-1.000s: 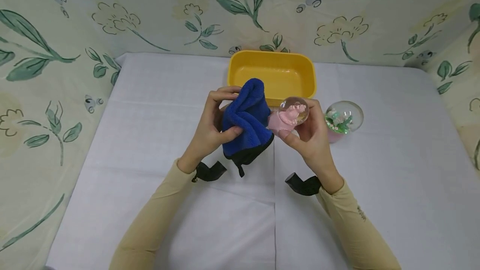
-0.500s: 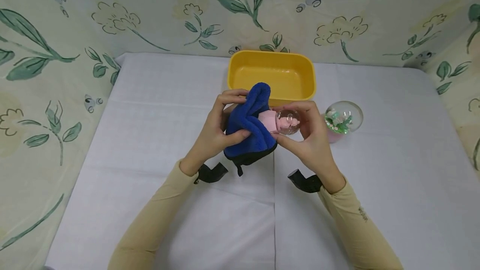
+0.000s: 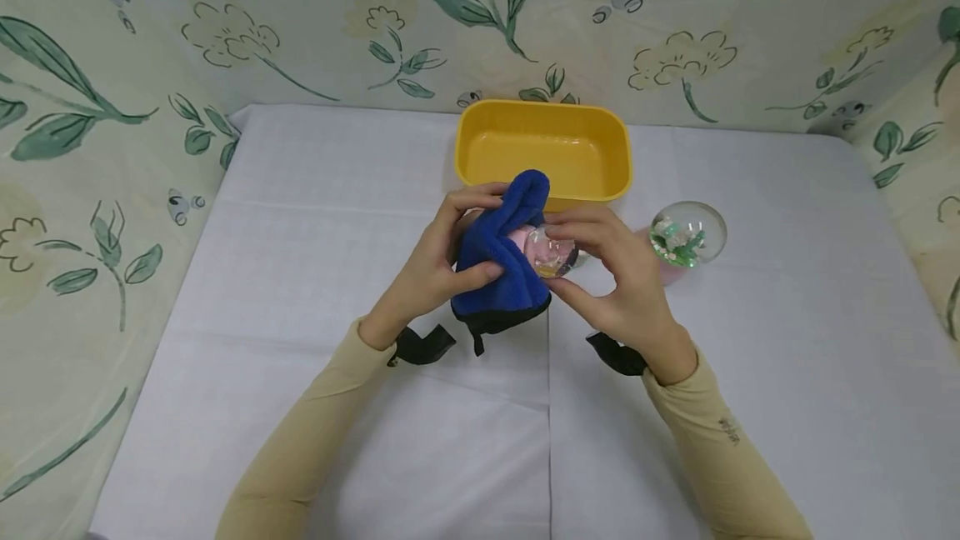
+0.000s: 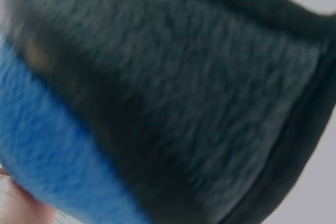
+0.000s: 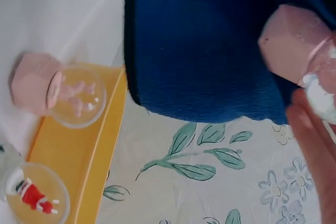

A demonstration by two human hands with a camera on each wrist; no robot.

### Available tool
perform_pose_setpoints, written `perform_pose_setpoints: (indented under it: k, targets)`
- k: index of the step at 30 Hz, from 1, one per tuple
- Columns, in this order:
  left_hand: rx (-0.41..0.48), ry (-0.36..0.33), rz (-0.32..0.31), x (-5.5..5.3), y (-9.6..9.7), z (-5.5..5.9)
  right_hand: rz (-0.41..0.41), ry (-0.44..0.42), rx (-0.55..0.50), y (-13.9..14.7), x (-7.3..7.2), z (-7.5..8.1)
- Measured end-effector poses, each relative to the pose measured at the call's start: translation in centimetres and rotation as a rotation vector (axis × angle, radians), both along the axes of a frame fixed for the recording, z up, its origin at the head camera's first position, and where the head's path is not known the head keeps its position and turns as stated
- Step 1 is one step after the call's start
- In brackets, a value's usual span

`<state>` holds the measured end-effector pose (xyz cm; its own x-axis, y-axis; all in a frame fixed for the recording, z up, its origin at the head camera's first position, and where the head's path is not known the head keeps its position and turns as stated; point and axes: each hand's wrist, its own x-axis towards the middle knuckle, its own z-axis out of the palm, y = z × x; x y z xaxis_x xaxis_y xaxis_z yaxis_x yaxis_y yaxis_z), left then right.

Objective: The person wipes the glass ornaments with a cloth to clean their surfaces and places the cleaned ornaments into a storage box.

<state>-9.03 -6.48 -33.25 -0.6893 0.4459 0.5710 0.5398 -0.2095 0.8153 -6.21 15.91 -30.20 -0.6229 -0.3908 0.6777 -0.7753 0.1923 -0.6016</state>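
Note:
My left hand [image 3: 427, 269] grips a blue plush cloth [image 3: 487, 277] with black edging, its thumb on the near fold. In the left wrist view the cloth's dark grey side [image 4: 210, 87] fills most of the picture. With thumb and fingers my right hand [image 3: 633, 277] holds a small snow globe [image 3: 550, 253] by its clear dome. Its faceted pink base [image 5: 295, 44] lies against the cloth's blue face in the right wrist view, and in the head view the folds partly cover it. Both hands are above the table, in front of a yellow tray [image 3: 540, 155].
Right of my right hand stands a larger snow globe [image 3: 686, 238] with white and green decoration. The right wrist view shows a pink-based snow globe [image 5: 39, 83] and one with a red figure [image 5: 37, 195] near the tray. A floral curtain [image 3: 300, 40] hangs behind the table.
The snow globe has moved left into the cloth and turned, its base now mostly covered by the folds. My right fingers have shifted over its dome; the left hand moved slightly right.

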Motion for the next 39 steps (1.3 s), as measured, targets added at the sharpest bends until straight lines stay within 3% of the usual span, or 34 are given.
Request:
perform_pose_setpoints:
  k: [4,7,9,13,19,22,24,26,32,39]
  targets:
    - [-0.039,-0.001,-0.047,0.2,0.3,0.0,-0.077,0.206,0.044,-0.2,-0.2,-0.2]
    - [-0.078,0.030,-0.046,0.3,0.5,0.0,-0.119,0.265,0.009,-0.3,-0.4,-0.3]
    - [-0.091,0.053,-0.032,0.4,0.7,0.1,-0.141,0.252,-0.017,-0.4,-0.4,-0.4]
    - [-0.072,0.110,-0.002,0.6,0.9,0.2,-0.146,0.133,-0.095,-0.5,-0.3,-0.7]
    - [-0.061,0.239,0.042,0.5,1.3,0.4,-0.110,-0.249,-0.275,-0.7,0.1,-1.2]
    - [-0.065,0.279,0.064,0.5,1.5,0.4,-0.117,-0.351,-0.273,-0.6,0.3,-1.1]
    - [-0.067,0.275,0.083,0.5,1.5,0.5,-0.129,-0.326,-0.193,-0.5,0.3,-1.1]
    - [-0.063,0.246,0.098,0.6,1.4,0.5,-0.139,-0.249,-0.100,-0.4,0.2,-1.0]
    - [-0.038,0.112,0.111,0.5,0.8,0.4,-0.041,-0.027,-0.013,-0.1,0.0,-0.4]
    - [-0.033,0.000,0.010,0.5,0.4,0.3,-0.015,0.126,0.098,0.3,-0.5,0.0]
